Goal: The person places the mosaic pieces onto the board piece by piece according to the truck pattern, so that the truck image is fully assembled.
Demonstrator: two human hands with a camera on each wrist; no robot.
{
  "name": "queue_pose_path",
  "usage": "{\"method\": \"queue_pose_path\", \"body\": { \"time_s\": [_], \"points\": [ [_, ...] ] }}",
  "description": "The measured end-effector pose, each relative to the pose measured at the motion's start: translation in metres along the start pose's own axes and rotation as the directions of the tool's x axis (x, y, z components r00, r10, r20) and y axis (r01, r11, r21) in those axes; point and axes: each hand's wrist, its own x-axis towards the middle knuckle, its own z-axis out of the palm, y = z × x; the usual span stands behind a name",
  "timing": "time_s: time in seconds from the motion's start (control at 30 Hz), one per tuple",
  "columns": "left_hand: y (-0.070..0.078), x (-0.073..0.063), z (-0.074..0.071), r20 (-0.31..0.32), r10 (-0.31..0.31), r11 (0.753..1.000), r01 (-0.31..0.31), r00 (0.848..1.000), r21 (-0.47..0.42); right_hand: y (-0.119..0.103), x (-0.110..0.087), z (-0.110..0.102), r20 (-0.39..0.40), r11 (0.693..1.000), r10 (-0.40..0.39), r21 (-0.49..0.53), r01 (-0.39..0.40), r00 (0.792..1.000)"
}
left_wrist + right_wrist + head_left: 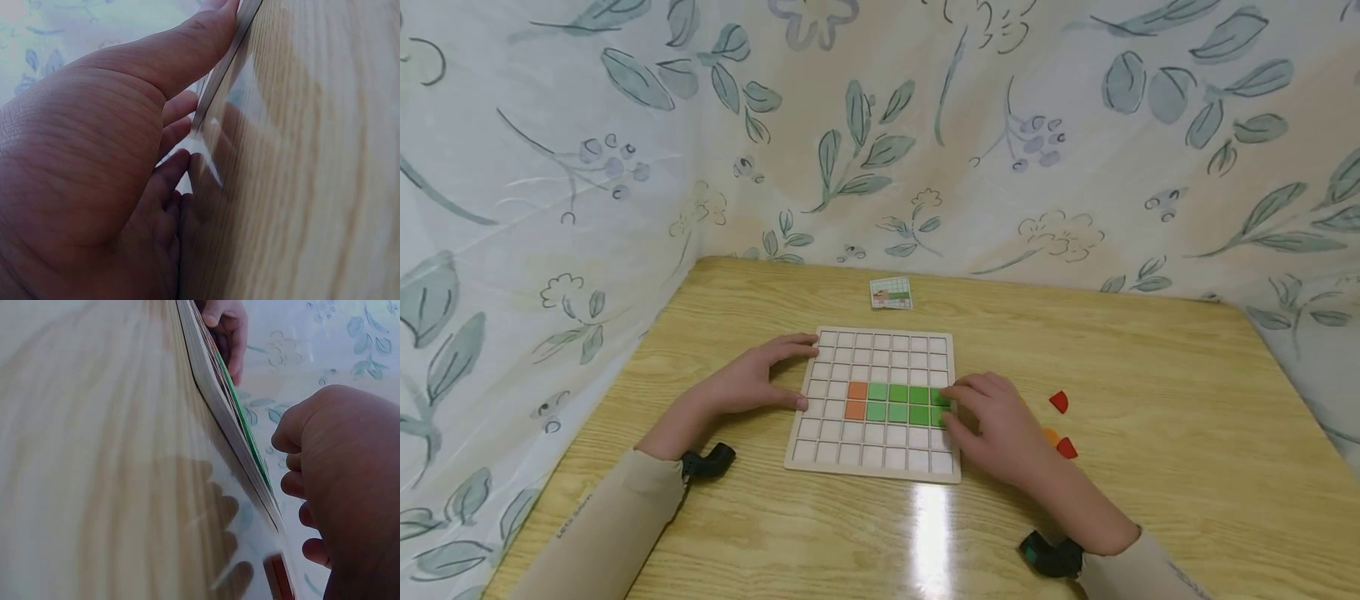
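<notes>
A wooden grid board (865, 457) lies on the table. My left hand (748, 379) rests at its left edge, thumb and fingers spread apart with the tips at the rim. Two rows of square tiles run across the board's middle: orange tiles (856, 400) at the left, then light green tiles (877, 402), then darker green tiles (918, 404) out to the right edge. Over that right edge, my right hand (1000, 425) has its index fingertip and thumb at the last green tiles, partly covering them. In the right wrist view its fingers (294, 484) are loosely bent.
Behind the board, a small stack of picture cards (891, 293) lies on the wooden table (760, 525). Right of my right hand are a red wedge piece (1058, 402), another red piece (1067, 448) and an orange piece (1051, 436). Patterned cloth (925, 208) borders the table's back and left sides.
</notes>
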Motion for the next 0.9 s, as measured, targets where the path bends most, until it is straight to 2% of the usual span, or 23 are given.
{"method": "queue_pose_path", "body": {
  "time_s": [0.27, 0.53, 0.9],
  "points": [
    [0.000, 0.000, 0.001, 0.003, -0.004, 1.000, 0.004, 1.000, -0.014, 0.017, -0.021, -0.018, -0.027, 0.998, 0.021, -0.060, -0.022, 0.999],
    [0.000, -0.001, 0.000, -0.006, 0.006, 1.000, -0.006, 1.000, 0.004, 0.025, -0.037, -0.028, -0.049, 0.994, 0.013, -0.103, -0.018, 0.999],
    [0.002, 0.000, 0.000, 0.002, -0.013, 1.000, 0.013, 1.000, -0.014, 0.027, -0.040, -0.029, -0.021, 0.989, 0.005, -0.147, -0.008, 1.000]
  ]
}}
